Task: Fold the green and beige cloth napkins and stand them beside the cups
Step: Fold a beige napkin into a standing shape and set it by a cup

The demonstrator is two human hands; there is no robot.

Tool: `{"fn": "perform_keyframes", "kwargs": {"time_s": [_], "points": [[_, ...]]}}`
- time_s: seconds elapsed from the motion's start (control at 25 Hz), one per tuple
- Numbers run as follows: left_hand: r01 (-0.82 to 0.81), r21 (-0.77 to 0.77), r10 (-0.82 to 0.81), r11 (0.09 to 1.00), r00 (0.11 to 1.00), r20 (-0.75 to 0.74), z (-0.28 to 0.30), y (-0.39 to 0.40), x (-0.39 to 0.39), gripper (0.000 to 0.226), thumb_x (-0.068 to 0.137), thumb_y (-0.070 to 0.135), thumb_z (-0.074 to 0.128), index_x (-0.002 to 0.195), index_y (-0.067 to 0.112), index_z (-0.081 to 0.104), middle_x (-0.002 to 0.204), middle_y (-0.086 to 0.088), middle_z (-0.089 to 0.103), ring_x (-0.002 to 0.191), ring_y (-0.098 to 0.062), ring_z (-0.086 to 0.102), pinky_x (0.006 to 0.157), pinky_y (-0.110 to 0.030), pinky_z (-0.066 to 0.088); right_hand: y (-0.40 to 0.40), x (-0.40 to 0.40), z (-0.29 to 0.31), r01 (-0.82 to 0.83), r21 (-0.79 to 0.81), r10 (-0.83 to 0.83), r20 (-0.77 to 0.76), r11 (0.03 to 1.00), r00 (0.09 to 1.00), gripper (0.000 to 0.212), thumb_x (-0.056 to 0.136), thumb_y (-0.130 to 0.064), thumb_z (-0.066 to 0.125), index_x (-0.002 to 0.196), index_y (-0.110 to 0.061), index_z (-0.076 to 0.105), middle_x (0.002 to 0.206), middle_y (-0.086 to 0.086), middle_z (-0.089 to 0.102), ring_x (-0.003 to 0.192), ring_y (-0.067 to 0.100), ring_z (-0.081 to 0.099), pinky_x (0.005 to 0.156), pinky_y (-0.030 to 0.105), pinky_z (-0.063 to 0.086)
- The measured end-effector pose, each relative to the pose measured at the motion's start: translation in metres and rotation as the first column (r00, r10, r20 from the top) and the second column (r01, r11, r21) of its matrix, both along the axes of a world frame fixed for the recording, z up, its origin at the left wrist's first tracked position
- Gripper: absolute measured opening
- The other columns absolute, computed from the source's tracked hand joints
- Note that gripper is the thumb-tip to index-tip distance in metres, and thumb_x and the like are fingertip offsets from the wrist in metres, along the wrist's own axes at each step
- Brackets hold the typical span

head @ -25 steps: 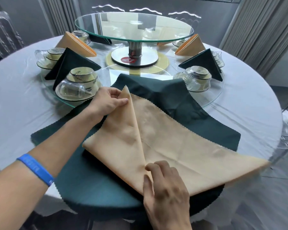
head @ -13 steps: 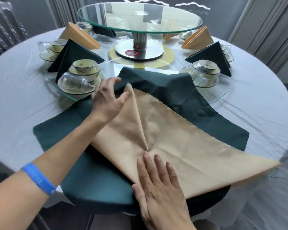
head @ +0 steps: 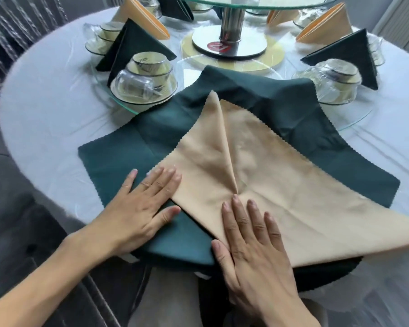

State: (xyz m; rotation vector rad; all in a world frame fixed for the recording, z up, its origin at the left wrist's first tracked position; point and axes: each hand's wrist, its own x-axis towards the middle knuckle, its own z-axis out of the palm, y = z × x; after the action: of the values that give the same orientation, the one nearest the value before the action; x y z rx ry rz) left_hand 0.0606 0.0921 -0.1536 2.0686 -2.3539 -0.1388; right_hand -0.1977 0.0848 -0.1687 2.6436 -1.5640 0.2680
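A beige napkin [head: 281,185] lies on a spread green napkin [head: 132,156] at the near edge of the round table. Its left corner is folded in to the centre line, its right corner still points out to the right. My left hand [head: 139,206] lies flat, fingers straight, pressing the left folded edge where beige meets green. My right hand [head: 253,241] lies flat on the beige napkin's near point, fingertips at the bottom of the fold seam. Stacked cups on saucers [head: 146,79] sit behind at left, another cup set [head: 335,81] at right.
Folded green napkins [head: 137,46] and folded beige napkins [head: 328,24] stand beside cup sets around the table. A glass turntable on a metal post [head: 231,22] rises at the centre over a lower glass ring [head: 354,121]. White tablecloth [head: 45,102] covers the table.
My left hand left the napkin's far tip and slid down to the left folded edge, now flat. My right hand stayed flat on the near point. The view has moved closer.
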Motion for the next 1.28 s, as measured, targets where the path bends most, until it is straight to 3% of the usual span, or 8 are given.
{"fn": "perform_keyframes", "kwargs": {"time_s": [0.08,0.24,0.4,0.52,0.8,1.12,1.2,1.28], "points": [[-0.177,0.063,0.179,0.982,0.984,-0.024,0.003,-0.022,0.029,0.085,0.077,0.078,-0.018,0.152,0.038,-0.016,0.160,0.021,-0.018,0.143,0.004,-0.025,0.119,-0.042,-0.017,0.000,0.001,0.001,0.003,-0.016,-0.003,0.006,1.000,1.000,0.069,0.102,-0.051,0.008,0.146,-0.013,0.045,0.154,0.006,0.039,0.138,0.031,0.041,0.108,0.047,0.025],[-0.396,-0.064,0.325,0.916,0.826,-0.460,0.021,-0.027,0.023,0.084,0.078,0.077,0.029,0.142,0.027,0.049,0.154,0.010,0.037,0.145,-0.012,0.027,0.121,-0.053,0.007,-0.001,0.002,0.002,0.000,-0.033,0.000,0.008,0.999,1.000,0.069,0.102,-0.051,0.008,0.145,-0.013,0.045,0.153,0.006,0.040,0.138,0.030,0.042,0.108,0.047,0.025],[-0.243,-0.431,0.103,0.869,0.941,-0.322,0.030,-0.006,-0.040,0.045,0.088,0.035,0.049,0.120,0.010,0.066,0.135,-0.010,0.058,0.125,-0.031,0.052,0.114,-0.050,0.030,-0.001,0.001,-0.001,-0.006,-0.040,0.007,0.022,0.999,1.000,0.069,0.101,-0.051,0.009,0.146,-0.013,0.045,0.154,0.006,0.039,0.138,0.031,0.041,0.108,0.048,0.025],[-0.031,-0.361,-0.059,0.932,0.971,-0.234,0.008,0.008,-0.103,0.049,0.095,0.028,0.040,0.131,0.003,0.061,0.138,-0.014,0.059,0.129,-0.030,0.055,0.109,-0.038,0.031,0.000,0.001,-0.003,-0.032,-0.083,0.036,0.055,0.996,0.998,0.062,0.101,-0.046,0.021,0.144,-0.007,0.045,0.152,0.010,0.040,0.137,0.031,0.043,0.107,0.047,0.026],[-0.015,-0.196,0.000,0.980,0.997,-0.077,-0.019,0.010,-0.119,0.078,0.100,0.064,0.014,0.153,0.010,0.034,0.160,-0.010,0.029,0.149,-0.022,0.023,0.115,-0.040,0.015,-0.011,-0.100,0.017,-0.228,0.074,0.215,0.152,0.971,0.965,0.065,0.090,-0.047,0.048,0.147,-0.017,0.043,0.157,-0.004,0.033,0.146,0.014,0.029,0.117,0.036,0.020],[0.013,-0.148,-0.019,0.989,0.999,-0.037,-0.015,0.013,-0.121,0.101,0.086,0.086,0.021,0.155,0.012,0.028,0.163,-0.008,0.022,0.151,-0.019,0.017,0.117,-0.039,0.012,-0.090,-0.264,0.041,0.062,0.093,-0.081,0.214,0.994,0.973,0.031,0.079,-0.023,0.057,0.107,-0.030,0.068,0.124,-0.003,0.065,0.124,0.029,0.055,0.111,0.023,0.032],[0.020,-0.135,-0.026,0.991,0.999,-0.039,-0.012,0.013,-0.122,0.104,0.084,0.087,0.023,0.154,0.011,0.029,0.162,-0.009,0.023,0.150,-0.018,0.016,0.117,-0.039,0.012,-0.103,-0.274,0.063,0.050,0.234,-0.152,0.445,0.971,0.882,0.013,0.073,-0.029,0.071,0.085,-0.028,0.074,0.114,0.001,0.071,0.121,0.028,0.059,0.107,0.027,0.040],[0.027,-0.134,-0.032,0.991,0.999,-0.037,-0.011,0.012,-0.122,0.104,0.084,0.088,0.024,0.154,0.011,0.030,0.162,-0.009,0.024,0.150,-0.017,0.015,0.116,-0.039,0.012,-0.116,-0.270,0.088,-0.086,0.411,-0.252,0.697,0.907,0.671,0.031,0.062,-0.046,0.085,0.077,-0.019,0.078,0.109,0.006,0.074,0.113,0.025,0.064,0.101,0.032,0.048]]}}
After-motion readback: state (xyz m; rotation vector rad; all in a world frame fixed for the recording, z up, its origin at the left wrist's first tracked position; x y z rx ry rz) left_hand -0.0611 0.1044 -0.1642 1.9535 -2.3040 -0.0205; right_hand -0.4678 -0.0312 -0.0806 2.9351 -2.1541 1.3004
